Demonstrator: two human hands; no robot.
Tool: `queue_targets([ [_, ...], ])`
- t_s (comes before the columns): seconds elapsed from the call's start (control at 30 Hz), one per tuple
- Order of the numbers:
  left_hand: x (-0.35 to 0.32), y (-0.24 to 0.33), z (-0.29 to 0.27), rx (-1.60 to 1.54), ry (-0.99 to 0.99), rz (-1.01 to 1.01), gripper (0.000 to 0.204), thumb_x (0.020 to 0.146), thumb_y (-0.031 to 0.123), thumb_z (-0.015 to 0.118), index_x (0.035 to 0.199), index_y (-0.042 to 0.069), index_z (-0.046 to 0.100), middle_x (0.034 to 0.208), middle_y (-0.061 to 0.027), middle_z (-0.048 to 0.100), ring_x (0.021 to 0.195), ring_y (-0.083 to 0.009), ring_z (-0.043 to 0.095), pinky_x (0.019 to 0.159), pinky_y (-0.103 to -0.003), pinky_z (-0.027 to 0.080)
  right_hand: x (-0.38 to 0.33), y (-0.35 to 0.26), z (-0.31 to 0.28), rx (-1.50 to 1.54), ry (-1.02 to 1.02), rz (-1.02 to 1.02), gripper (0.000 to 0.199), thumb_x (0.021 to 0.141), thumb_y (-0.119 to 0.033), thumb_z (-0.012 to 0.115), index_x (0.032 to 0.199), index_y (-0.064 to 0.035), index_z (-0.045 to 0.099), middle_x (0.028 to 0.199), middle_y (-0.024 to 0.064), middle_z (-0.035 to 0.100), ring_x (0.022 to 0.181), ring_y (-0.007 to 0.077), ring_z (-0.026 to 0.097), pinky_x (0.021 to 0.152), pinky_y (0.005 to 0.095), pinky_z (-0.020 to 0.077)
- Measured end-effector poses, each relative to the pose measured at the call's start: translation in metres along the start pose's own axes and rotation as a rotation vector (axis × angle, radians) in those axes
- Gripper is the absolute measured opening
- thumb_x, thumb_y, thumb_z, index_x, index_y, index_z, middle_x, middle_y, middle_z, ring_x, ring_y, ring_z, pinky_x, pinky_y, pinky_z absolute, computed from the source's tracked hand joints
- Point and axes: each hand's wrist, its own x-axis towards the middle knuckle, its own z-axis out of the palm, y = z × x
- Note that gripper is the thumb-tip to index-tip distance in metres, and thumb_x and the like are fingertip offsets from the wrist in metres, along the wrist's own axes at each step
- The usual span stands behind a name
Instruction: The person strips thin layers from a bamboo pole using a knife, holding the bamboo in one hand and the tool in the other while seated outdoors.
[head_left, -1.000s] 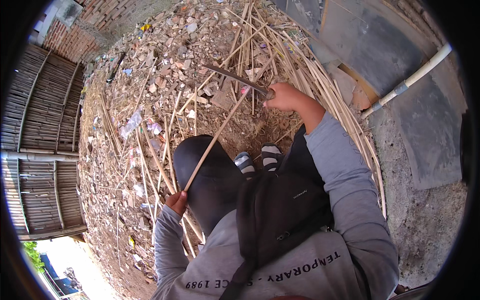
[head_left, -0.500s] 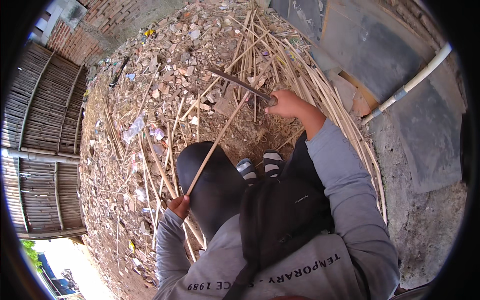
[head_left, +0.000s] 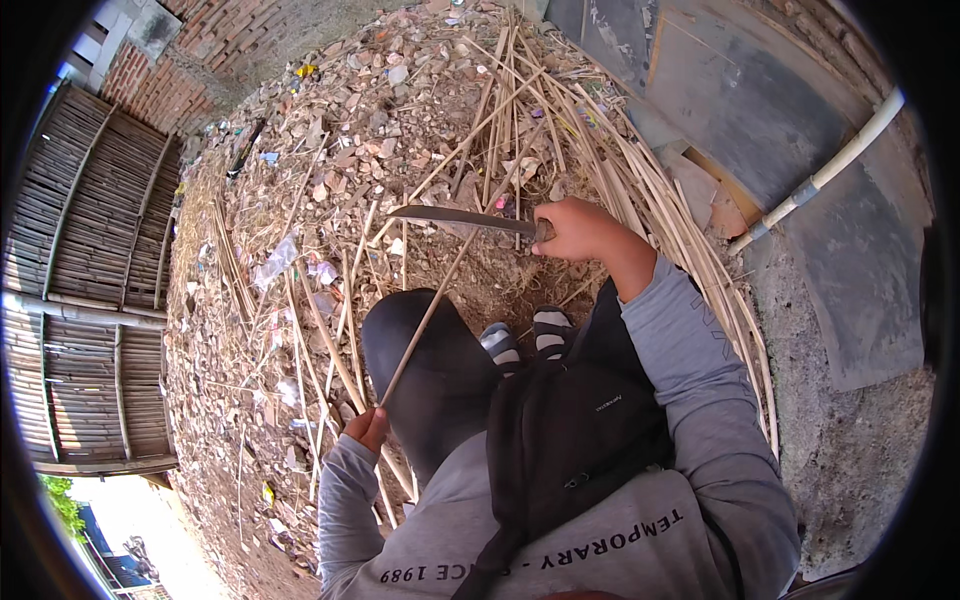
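My right hand (head_left: 578, 232) is closed round the handle of a machete (head_left: 455, 217), whose long dark blade points left, nearly level across the view. My left hand (head_left: 368, 428) sits low by my bent knee, fingers pinched on the near end of a thin bamboo strip (head_left: 424, 322). From there the strip slants up and to the right, over my dark trouser leg, to the blade. The blade crosses in front of the strip's far part; whether the two touch I cannot tell.
Many long bamboo strips (head_left: 620, 175) lie piled at the right, with others (head_left: 318, 335) scattered at the left. Rubble and litter (head_left: 350, 150) cover the ground. Dark sheets (head_left: 735, 80) and a pale pipe (head_left: 845, 155) stand right. A bamboo wall (head_left: 95, 200) is left.
The machete has swung from a steep slant to nearly level, its tip moving down and left. My right hand has dropped slightly. My left hand keeps hold of the strip.
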Motion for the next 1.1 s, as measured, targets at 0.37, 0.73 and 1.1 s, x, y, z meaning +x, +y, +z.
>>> queue_targets([
  [0.37, 0.011, 0.015, 0.011, 0.31, 0.167, 0.149, 0.047, 0.098, 0.043, 0.044, 0.101, 0.0, 0.061, 0.073, -0.0061, 0.057, 0.068, -0.0149, 0.05, 0.065, -0.03, 0.042, 0.015, 0.024, 0.011, 0.025, -0.006, -0.018, 0.04, 0.071, -0.035, 0.075, 0.091, -0.0038, 0.061, 0.075, 0.0162, 0.063, 0.074, 0.0357, 0.062, 0.066, 0.0447, 0.0476],
  [0.73, 0.005, 0.033, 0.009, 0.158, 0.117, 0.018, 0.049, 0.098, 0.043, 0.046, 0.099, -0.003, 0.062, 0.07, 0.0011, 0.052, 0.066, -0.0098, 0.045, 0.061, -0.027, 0.039, 0.01, 0.0, 0.024, -0.059, -0.078, -0.1, 0.032, 0.072, -0.028, 0.073, 0.091, -0.0046, 0.064, 0.077, 0.0164, 0.065, 0.077, 0.0349, 0.064, 0.068, 0.0433, 0.0485],
  [1.1, 0.007, 0.039, 0.005, 0.389, 0.145, 0.106, 0.056, 0.098, 0.048, 0.041, 0.099, -0.004, 0.061, 0.071, -0.0132, 0.061, 0.067, -0.0231, 0.057, 0.065, -0.036, 0.044, 0.018, 0.024, 0.025, -0.022, 0.03, -0.008, 0.039, 0.071, -0.031, 0.072, 0.093, 0.0001, 0.062, 0.083, 0.0198, 0.065, 0.081, 0.0361, 0.064, 0.074, 0.044, 0.0492],
])
